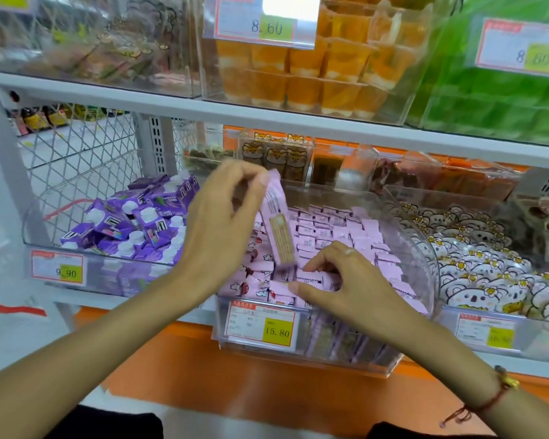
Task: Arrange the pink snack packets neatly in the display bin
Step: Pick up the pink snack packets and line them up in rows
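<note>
Pink snack packets (pixel 339 236) fill the clear display bin (pixel 425 248) on the lower shelf, between a bin of purple packets (pixel 133 223) and a bin of koala-print packets (pixel 476 267). The left hand (pixel 222 223) is raised above the bin, wrist bent, its fingertips pinching the top edge of one long pink packet (pixel 278 223) that hangs nearly upright, its lower end touching the pile. The right hand (pixel 346 280) rests low on the packets at the bin's front, fingers curled round a small packet, thumb stretched leftward. A price tag (pixel 263 326) reads 15.80.

Pink packet (pixel 278 226) between left-hand fingers (pixel 251 177)
</note>
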### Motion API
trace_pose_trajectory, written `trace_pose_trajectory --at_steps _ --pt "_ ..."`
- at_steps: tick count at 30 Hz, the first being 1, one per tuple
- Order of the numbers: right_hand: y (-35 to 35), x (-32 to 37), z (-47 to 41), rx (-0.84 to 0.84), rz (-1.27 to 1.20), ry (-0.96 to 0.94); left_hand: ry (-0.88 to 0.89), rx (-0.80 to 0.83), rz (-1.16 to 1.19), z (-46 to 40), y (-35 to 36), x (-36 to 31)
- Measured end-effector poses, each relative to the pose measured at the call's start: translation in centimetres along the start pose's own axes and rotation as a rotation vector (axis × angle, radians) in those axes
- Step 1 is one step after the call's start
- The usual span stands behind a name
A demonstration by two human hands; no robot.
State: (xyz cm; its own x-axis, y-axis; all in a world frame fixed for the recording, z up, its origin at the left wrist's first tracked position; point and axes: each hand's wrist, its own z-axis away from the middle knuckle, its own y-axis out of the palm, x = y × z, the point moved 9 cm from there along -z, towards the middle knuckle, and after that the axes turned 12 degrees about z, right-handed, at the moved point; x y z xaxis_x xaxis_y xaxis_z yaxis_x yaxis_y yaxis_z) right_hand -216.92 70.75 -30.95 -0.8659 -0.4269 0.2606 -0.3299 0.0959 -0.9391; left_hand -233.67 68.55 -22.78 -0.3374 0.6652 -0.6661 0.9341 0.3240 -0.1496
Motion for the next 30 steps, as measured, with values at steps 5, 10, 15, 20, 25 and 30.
trace_pose_trajectory --at_steps 5,10,15,20,25,30 --pt "-1.5 0.3 0.3 -0.124 -0.163 0.032 -0.185 -0.197 0.357 0.1 -2.1 1.1" --pt "-4.1 2.6 1.0 -0.31 -0.512 -0.116 -0.497 -0.17 0.5 1.7 0.1 4.0" --pt "-2.5 0.7 0.5 -0.128 -1.002 0.123 -0.137 0.277 0.029 0.3 0.9 1.6" --pt "-1.1 0.1 0.4 -0.008 -1.131 0.255 0.007 0.586 -0.19 1.7 2.9 1.0" --pt "-1.5 0.2 0.2 -0.013 -1.342 0.222 -0.166 0.445 -0.035 1.3 1.9 2.3" --pt "-3.2 0.5 0.2 -0.194 -1.106 0.1 -0.315 0.389 0.083 2.0 2.8 3.2"
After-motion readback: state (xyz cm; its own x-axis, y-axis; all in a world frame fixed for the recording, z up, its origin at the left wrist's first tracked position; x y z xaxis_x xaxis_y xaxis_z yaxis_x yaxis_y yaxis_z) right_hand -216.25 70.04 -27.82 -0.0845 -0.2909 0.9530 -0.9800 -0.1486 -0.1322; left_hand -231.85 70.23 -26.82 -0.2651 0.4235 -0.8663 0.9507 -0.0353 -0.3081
